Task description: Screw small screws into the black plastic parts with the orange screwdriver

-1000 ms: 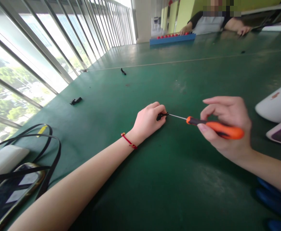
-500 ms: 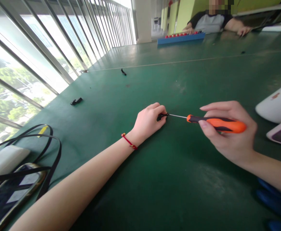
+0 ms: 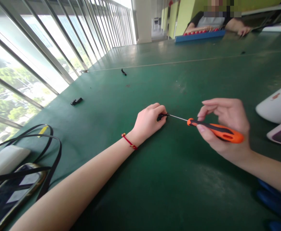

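Observation:
My left hand (image 3: 150, 119) rests on the green table, closed around a small black part (image 3: 161, 116) that its fingers mostly hide. A screwdriver (image 3: 223, 132) with an orange and black handle lies in my right hand (image 3: 232, 118). Its thin metal shaft points left, and the tip meets the black part at my left fingertips. My right thumb and fingers hold the front of the handle loosely, while the handle's rear end tilts down toward the palm.
Two small black pieces, one nearer (image 3: 76, 101) and one farther (image 3: 123, 72), lie on the table (image 3: 135, 179). A phone (image 3: 17, 195) and black strap (image 3: 59, 150) sit at left. Across the table, a person (image 3: 209, 22) handles a blue tray (image 3: 200, 36). White objects (image 3: 278, 102) stand at right.
The screwdriver's handle end has dipped, and my right hand's fingers have shifted around it. My left hand stays put. Across the table, the blue tray has slid to the right.

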Demonstrator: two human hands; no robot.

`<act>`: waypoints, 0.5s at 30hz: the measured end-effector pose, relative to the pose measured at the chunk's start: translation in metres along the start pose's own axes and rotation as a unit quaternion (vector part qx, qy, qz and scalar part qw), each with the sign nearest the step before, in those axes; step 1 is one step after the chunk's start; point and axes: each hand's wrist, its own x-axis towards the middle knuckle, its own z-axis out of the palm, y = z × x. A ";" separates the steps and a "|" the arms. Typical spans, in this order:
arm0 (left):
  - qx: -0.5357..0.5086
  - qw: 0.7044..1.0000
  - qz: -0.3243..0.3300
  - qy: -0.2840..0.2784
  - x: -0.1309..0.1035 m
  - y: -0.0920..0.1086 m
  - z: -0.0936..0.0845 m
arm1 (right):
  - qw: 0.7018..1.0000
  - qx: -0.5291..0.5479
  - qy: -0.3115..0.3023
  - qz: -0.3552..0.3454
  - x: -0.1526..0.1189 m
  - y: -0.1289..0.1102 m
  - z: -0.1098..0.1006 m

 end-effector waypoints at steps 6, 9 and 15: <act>-0.012 1.000 0.000 -0.010 0.000 -0.002 -0.001 | 0.994 -0.076 -0.073 -0.022 0.004 -0.006 -0.003; -0.022 1.000 -0.009 -0.010 0.001 -0.003 -0.001 | 0.991 -0.106 -0.072 -0.025 0.004 -0.008 -0.004; -0.062 0.997 -0.041 -0.011 0.004 -0.006 0.000 | 0.987 -0.155 -0.039 -0.021 0.001 -0.003 -0.002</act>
